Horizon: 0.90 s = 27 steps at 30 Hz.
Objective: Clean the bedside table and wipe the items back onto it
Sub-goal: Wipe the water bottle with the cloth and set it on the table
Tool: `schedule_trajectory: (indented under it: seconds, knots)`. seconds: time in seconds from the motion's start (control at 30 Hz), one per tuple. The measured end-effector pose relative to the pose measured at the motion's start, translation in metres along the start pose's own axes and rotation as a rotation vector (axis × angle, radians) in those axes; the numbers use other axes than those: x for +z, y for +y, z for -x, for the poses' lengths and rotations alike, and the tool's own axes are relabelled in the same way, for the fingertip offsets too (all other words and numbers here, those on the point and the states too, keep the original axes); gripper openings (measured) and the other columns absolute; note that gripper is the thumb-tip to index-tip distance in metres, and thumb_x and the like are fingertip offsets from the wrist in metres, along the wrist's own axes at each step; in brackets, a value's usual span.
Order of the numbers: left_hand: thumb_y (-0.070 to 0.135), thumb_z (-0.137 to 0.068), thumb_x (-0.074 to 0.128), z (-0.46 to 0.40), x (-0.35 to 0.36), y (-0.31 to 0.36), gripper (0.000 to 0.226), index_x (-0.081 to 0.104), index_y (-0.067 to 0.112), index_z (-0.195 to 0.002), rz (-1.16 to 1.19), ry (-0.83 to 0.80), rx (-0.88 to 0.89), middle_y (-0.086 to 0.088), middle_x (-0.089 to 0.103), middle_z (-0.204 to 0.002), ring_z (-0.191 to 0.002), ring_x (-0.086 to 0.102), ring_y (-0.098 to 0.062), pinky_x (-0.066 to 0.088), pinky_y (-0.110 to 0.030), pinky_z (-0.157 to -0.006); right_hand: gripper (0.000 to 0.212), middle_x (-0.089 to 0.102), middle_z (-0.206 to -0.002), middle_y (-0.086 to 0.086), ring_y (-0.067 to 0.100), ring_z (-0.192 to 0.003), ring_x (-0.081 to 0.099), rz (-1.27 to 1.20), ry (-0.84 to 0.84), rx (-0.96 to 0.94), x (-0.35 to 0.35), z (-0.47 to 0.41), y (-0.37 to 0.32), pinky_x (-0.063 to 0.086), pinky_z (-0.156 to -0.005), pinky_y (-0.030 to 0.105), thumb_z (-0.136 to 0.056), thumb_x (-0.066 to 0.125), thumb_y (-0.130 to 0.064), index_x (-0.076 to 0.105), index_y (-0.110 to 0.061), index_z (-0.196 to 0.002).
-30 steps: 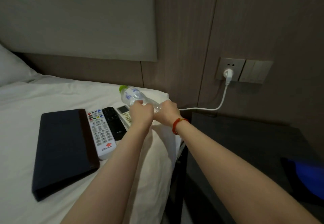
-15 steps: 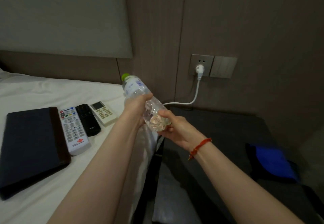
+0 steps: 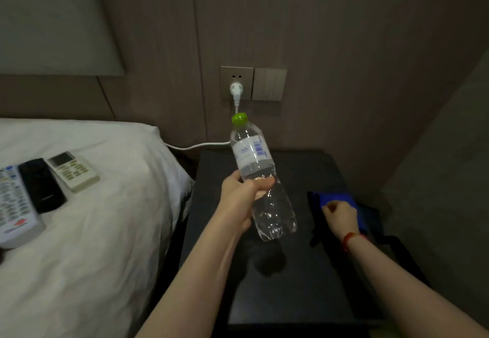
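The water bottle [image 3: 258,176] has left the bed [image 3: 105,231]; the left hand [image 3: 242,200] grips it above the worktop [image 3: 291,284]; the right hand [image 3: 340,217] has let go, now clutching the blue cloth [image 3: 334,198] at three o'clock; wiping seems next.

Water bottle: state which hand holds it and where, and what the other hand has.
Left hand grips the water bottle around its middle. Right hand pinches the blue cloth.

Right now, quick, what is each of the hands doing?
Left hand: closed around the water bottle, held above the bedside table.
Right hand: fingers curled on the blue cloth; appears to grip it.
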State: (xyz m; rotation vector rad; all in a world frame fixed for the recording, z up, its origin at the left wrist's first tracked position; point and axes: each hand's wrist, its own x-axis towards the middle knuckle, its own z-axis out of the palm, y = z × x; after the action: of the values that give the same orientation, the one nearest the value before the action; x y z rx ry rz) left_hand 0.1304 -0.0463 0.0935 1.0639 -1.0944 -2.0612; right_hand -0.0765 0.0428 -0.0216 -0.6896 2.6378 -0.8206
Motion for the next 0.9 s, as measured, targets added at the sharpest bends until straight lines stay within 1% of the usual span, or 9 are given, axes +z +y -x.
schedule_trajectory:
  seconds: [0.07, 0.13, 0.27, 0.4, 0.47, 0.57, 0.73, 0.83, 0.9]
  knots:
    - [-0.006, -0.075, 0.067, 0.0, 0.009, -0.006, 0.045, 0.057, 0.003, -0.118, -0.008, -0.028, -0.011, -0.009, 0.068, -0.086, -0.067, 0.066, -0.02, 0.053, -0.027, -0.058, 0.03, 0.065, -0.11, 0.022, 0.033, -0.105, 0.06, 0.089, -0.021, 0.013, 0.004, -0.004, 0.022, 0.045, -0.09, 0.034, -0.086, 0.062, -0.016, 0.064, 0.005, -0.107]
    - [-0.006, -0.076, 0.066, 0.001, 0.017, -0.011, 0.045, 0.057, 0.003, -0.119, -0.014, -0.056, -0.019, -0.01, 0.068, -0.088, -0.068, 0.067, -0.02, 0.054, -0.028, -0.058, 0.035, 0.062, -0.116, 0.018, 0.03, -0.106, 0.059, 0.153, -0.021, -0.035, 0.009, -0.004, 0.031, 0.045, -0.091, 0.033, -0.084, 0.065, -0.019, 0.063, 0.001, -0.113]
    - [-0.007, -0.077, 0.065, 0.0, 0.025, -0.016, 0.045, 0.056, 0.004, -0.119, -0.017, -0.093, -0.031, -0.011, 0.068, -0.09, -0.068, 0.068, -0.019, 0.058, -0.026, -0.055, 0.019, 0.062, -0.102, 0.017, 0.03, -0.094, 0.06, 0.331, 0.003, -0.144, 0.009, -0.005, 0.03, 0.046, -0.076, 0.034, -0.085, 0.061, -0.018, 0.067, 0.0, -0.092]
    - [-0.007, -0.077, 0.065, 0.0, 0.028, -0.016, 0.046, 0.055, 0.004, -0.121, -0.022, -0.109, -0.042, -0.012, 0.069, -0.093, -0.071, 0.068, -0.02, 0.058, -0.026, -0.055, 0.019, 0.064, -0.097, 0.017, 0.034, -0.094, 0.061, 0.416, 0.023, -0.142, 0.008, -0.011, 0.03, 0.047, -0.075, 0.035, -0.085, 0.058, -0.017, 0.065, -0.001, -0.092]
    - [-0.006, -0.078, 0.064, 0.0, 0.027, -0.016, 0.045, 0.055, 0.005, -0.121, -0.021, -0.113, -0.048, -0.012, 0.069, -0.096, -0.073, 0.068, -0.02, 0.058, -0.025, -0.055, 0.016, 0.066, -0.09, 0.019, 0.036, -0.089, 0.062, 0.369, 0.037, -0.127, 0.009, -0.014, 0.031, 0.048, -0.072, 0.038, -0.083, 0.057, -0.014, 0.066, -0.002, -0.083]
    - [-0.005, -0.079, 0.064, 0.001, 0.025, -0.016, 0.044, 0.055, 0.008, -0.12, -0.032, -0.127, -0.058, -0.013, 0.068, -0.103, -0.079, 0.068, -0.021, 0.058, -0.028, -0.06, 0.016, 0.068, -0.08, 0.018, 0.034, -0.082, 0.065, 0.206, 0.024, -0.075, 0.009, -0.018, 0.035, 0.053, -0.073, 0.04, -0.081, 0.06, -0.015, 0.071, -0.006, -0.074]
    - [-0.004, -0.079, 0.064, 0.001, 0.02, -0.016, 0.038, 0.057, 0.011, -0.113, -0.036, -0.134, -0.052, -0.012, 0.068, -0.103, -0.082, 0.068, -0.022, 0.057, -0.031, -0.066, 0.014, 0.07, -0.08, 0.016, 0.024, -0.077, 0.063, -0.199, 0.098, 0.044, -0.004, -0.014, 0.034, 0.053, -0.08, 0.037, -0.082, 0.064, -0.01, 0.074, 0.0, -0.083]
    - [-0.005, -0.079, 0.063, 0.001, 0.018, -0.017, 0.039, 0.057, 0.01, -0.115, -0.027, -0.137, -0.064, -0.014, 0.068, -0.105, -0.087, 0.068, -0.025, 0.056, -0.035, -0.071, 0.025, 0.065, -0.1, 0.013, 0.026, -0.099, 0.059, -0.619, 0.072, 0.183, -0.025, -0.007, 0.016, 0.045, -0.084, 0.032, -0.084, 0.063, -0.013, 0.067, 0.0, -0.105]
    - [-0.006, -0.079, 0.063, 0.002, 0.018, -0.018, 0.041, 0.057, 0.006, -0.117, -0.024, -0.145, -0.06, -0.014, 0.068, -0.099, -0.084, 0.068, -0.025, 0.057, -0.036, -0.071, 0.029, 0.058, -0.11, 0.009, 0.025, -0.103, 0.054, -0.909, -0.045, 0.276, -0.048, 0.002, -0.007, 0.042, -0.085, 0.033, -0.088, 0.059, -0.018, 0.062, -0.004, -0.113]
